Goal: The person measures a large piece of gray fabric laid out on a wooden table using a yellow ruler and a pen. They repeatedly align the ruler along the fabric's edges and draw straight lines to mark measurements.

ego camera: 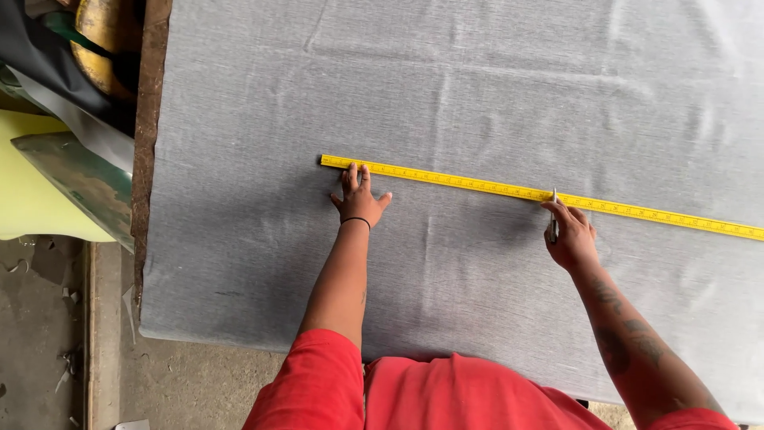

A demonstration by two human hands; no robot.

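Nearest the body, the right hand [571, 236] has its grip closed around a slim marker [553, 223], held upright with its tip touching the near edge of the yellow measuring stick [509, 189]. The stick lies just beyond that grip, its long axis running left to right across the grey fabric [477, 95] and sloping slightly toward the person on the right. From the right grip it reaches a long way to the left and on past to the right, out of view. The left hand [359, 201] lies flat with an open grip, fingers spread, its fingertips pressing on the stick close to its left end, well apart from the marker. The right hand is the nearer one to the stick's middle. The fabric covers the table [148, 119] beyond both hands.
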